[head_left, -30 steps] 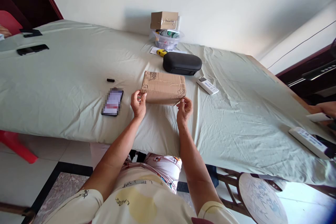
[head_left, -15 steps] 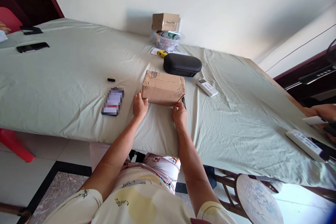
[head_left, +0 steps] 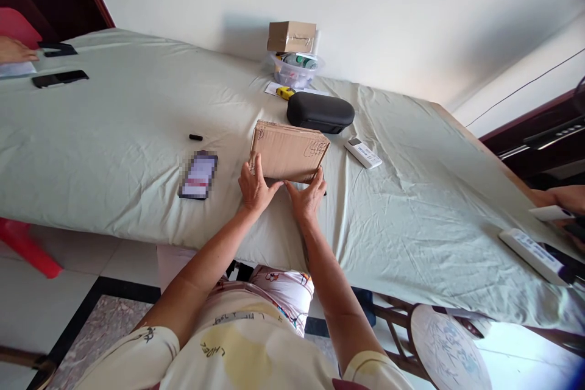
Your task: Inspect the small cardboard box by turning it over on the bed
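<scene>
A small brown cardboard box (head_left: pixel 289 153) with black scribbled drawings stands in front of me, its broad side tipped toward me. At its lower left corner is my left hand (head_left: pixel 256 187), fingers up against the side and thumb along the bottom edge. My right hand (head_left: pixel 307 196) grips the lower right corner the same way. The two thumb tips almost meet below the box. Part of a dark object (head_left: pixel 325 193) shows beside my right fingers; the hand hides most of it.
Behind the box lie a black case (head_left: pixel 320 112), a yellow tape measure (head_left: pixel 286 92) and a plastic tub (head_left: pixel 292 76) under another carton (head_left: pixel 291 36). A white device (head_left: pixel 363 153) is right, a phone (head_left: pixel 199 175) left. Other people's hands (head_left: pixel 16 50) show at both table ends.
The box has tipped so its near side faces me more. Both hands have shifted along its lower edge, thumbs brought toward each other. The hand at far left reaches further in.
</scene>
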`<action>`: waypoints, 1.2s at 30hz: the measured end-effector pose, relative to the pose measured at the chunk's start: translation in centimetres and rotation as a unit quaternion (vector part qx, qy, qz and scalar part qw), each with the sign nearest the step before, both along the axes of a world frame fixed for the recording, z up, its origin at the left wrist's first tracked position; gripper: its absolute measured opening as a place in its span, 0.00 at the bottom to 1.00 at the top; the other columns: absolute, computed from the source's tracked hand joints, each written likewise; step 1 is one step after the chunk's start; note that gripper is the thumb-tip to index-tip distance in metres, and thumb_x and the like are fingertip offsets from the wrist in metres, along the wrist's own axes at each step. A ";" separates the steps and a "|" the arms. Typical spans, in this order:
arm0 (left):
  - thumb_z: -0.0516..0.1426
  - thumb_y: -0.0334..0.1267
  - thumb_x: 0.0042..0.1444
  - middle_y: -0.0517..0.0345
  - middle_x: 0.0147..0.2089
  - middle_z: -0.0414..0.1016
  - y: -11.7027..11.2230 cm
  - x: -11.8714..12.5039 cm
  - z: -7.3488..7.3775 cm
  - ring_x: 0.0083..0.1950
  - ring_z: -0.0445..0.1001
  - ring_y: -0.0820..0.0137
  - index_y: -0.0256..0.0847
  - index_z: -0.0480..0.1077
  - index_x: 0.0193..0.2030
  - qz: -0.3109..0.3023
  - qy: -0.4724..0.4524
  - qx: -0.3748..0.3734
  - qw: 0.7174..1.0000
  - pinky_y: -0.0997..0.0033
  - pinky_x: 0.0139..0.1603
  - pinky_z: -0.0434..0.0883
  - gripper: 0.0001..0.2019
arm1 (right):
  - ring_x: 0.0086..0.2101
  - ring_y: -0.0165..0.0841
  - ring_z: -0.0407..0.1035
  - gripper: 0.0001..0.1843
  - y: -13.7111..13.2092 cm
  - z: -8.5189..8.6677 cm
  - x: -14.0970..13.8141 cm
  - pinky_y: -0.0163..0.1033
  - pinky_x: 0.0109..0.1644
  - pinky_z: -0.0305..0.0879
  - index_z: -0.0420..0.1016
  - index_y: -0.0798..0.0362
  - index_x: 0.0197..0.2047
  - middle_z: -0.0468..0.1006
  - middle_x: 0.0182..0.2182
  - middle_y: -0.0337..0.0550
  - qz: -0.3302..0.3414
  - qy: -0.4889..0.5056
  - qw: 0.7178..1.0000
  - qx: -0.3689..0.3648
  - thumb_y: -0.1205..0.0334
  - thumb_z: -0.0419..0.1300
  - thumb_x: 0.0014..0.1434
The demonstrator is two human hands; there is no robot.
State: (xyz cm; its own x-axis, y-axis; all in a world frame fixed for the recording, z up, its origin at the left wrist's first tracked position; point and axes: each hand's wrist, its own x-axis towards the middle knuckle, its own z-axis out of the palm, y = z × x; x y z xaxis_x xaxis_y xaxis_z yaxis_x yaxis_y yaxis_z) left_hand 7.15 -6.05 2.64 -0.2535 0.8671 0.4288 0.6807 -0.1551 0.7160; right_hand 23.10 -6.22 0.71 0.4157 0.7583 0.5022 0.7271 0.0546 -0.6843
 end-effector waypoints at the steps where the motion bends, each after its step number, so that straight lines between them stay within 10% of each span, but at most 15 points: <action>1: 0.75 0.52 0.50 0.24 0.72 0.61 -0.1 0.0 0.1 0.73 0.63 0.32 0.39 0.55 0.78 0.005 0.001 -0.001 1.000 0.33 0.67 0.70 0.55 | 0.53 0.52 0.67 0.61 0.0 0.0 -0.1 0.64 0.61 0.68 0.52 0.52 0.77 0.72 0.51 0.55 -0.003 0.000 1.000 -0.005 0.39 0.74 0.50; 13: 0.59 0.35 0.66 0.38 0.78 0.60 2.9 -2.8 -1.9 0.78 0.63 0.53 0.44 0.50 0.79 -0.017 -0.188 0.074 0.979 0.49 0.77 0.65 0.37 | 0.31 0.34 0.72 0.44 -0.2 0.8 1.6 0.41 0.41 0.71 0.57 0.53 0.77 0.78 0.32 0.37 0.077 0.077 0.994 0.009 0.45 0.62 0.63; 20: 0.54 0.24 0.55 0.35 0.71 0.68 3.7 -4.2 -1.9 0.75 0.68 0.53 0.36 0.60 0.73 0.033 -0.227 0.050 0.972 0.49 0.77 0.67 0.36 | 0.24 0.33 0.75 0.49 -1.6 2.8 1.6 0.36 0.33 0.69 0.50 0.58 0.81 0.80 0.23 0.33 0.143 0.062 0.988 -0.020 0.39 0.56 0.68; 36: 0.52 0.28 0.62 0.43 0.58 0.74 3.1 -4.5 -0.5 0.62 0.75 0.61 0.40 0.68 0.62 0.064 -0.202 0.178 0.961 0.63 0.61 0.76 0.21 | 0.27 0.31 0.78 0.57 -0.8 2.1 1.7 0.38 0.32 0.78 0.37 0.50 0.83 0.86 0.44 0.44 0.194 0.149 0.970 0.011 0.46 0.64 0.62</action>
